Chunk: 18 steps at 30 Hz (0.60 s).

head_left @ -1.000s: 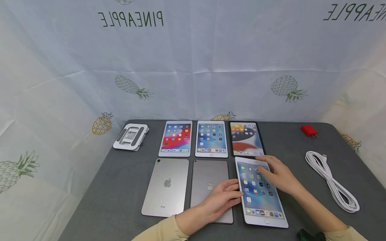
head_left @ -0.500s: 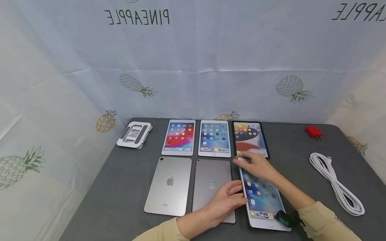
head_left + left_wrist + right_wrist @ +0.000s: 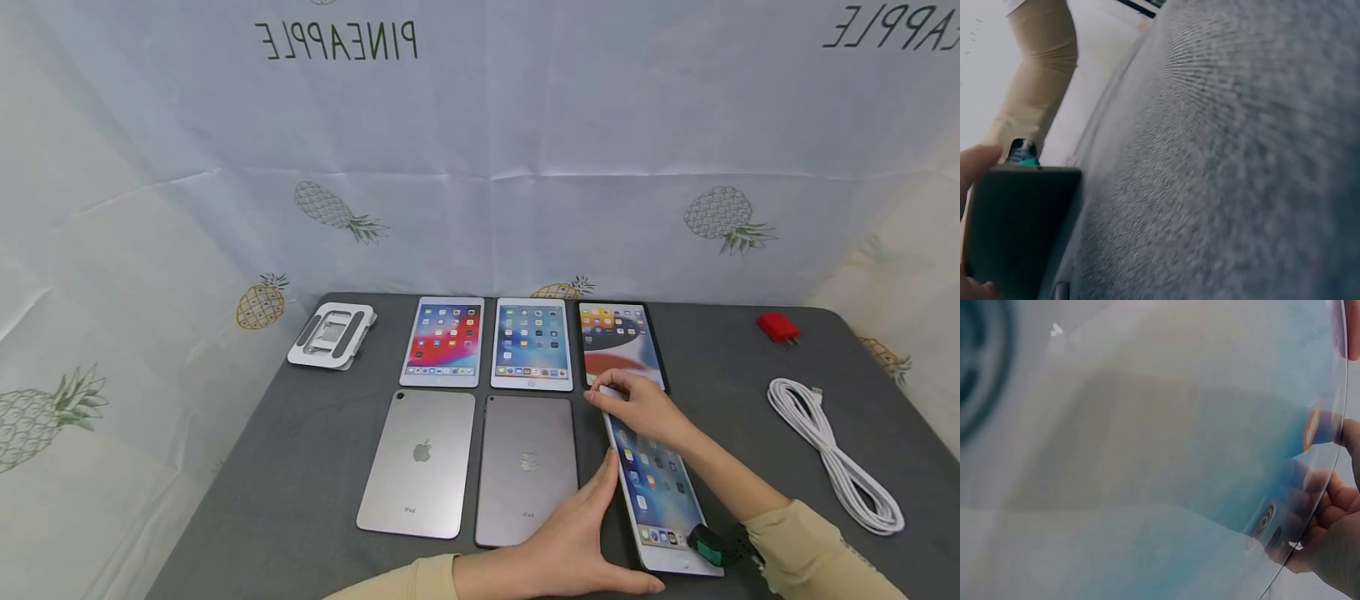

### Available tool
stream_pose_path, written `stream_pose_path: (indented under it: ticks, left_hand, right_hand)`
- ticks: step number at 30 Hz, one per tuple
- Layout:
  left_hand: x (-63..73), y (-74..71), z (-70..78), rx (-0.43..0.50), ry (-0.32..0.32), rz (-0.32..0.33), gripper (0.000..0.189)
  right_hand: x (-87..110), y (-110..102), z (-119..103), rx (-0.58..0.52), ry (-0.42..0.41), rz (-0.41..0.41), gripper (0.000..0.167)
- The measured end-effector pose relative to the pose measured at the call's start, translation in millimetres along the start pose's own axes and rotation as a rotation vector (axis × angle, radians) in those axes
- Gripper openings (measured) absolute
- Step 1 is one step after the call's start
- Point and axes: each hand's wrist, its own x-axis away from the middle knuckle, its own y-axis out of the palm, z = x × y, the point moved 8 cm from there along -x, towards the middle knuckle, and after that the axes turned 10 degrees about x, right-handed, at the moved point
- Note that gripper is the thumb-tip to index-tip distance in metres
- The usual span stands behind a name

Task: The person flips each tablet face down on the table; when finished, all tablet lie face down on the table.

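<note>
A white tablet (image 3: 660,483) with its lit screen up lies tilted at the front right, its left edge raised off the table. At its upper left corner my right hand (image 3: 637,408) pinches the edge between thumb and fingers. My left hand (image 3: 573,533) is by the raised left edge, fingers extended against it and thumb spread toward the bottom end. The left wrist view shows the tablet's dark underside (image 3: 1022,231) between thumb and fingers. Close in the right wrist view, the glossy screen (image 3: 1147,456) mirrors an arm. Left of it lies a grey tablet (image 3: 525,467), back up.
A silver tablet (image 3: 420,467) lies back up further left. Behind stand in a row a red-screened tablet (image 3: 442,342), a blue-screened tablet (image 3: 532,343) and a black-framed tablet (image 3: 618,342). A folded white stand (image 3: 330,335), red plug (image 3: 778,327) and coiled white cable (image 3: 832,458) lie around.
My right hand has moved left along the tablet's top to its corner. The tablet's left edge has risen. My left hand has shifted toward the front and spread its thumb.
</note>
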Motion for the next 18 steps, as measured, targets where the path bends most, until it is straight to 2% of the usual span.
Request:
stream_pose_path:
  ticks: [4,7,14,18]
  left_hand:
    - [-1.0,3.9,2.0,-0.040,0.029,0.026,0.114]
    - [-0.2,4.2,6.2,-0.041,0.075,0.048,0.112]
    - [4.3,-1.1,28.6,-0.168,0.296,0.112,0.109]
    - [5.4,-5.0,39.2,-0.200,0.380,0.128,0.111]
  right_hand:
    - [0.6,-2.0,0.4,-0.025,-0.002,0.004,0.018]
    - [-0.3,-4.2,-1.9,-0.071,-0.006,0.008,0.018]
    - [0.7,-11.2,-8.8,-0.251,0.031,0.025,0.028]
    - [1.4,-14.9,-11.0,-0.308,0.071,0.079,0.036]
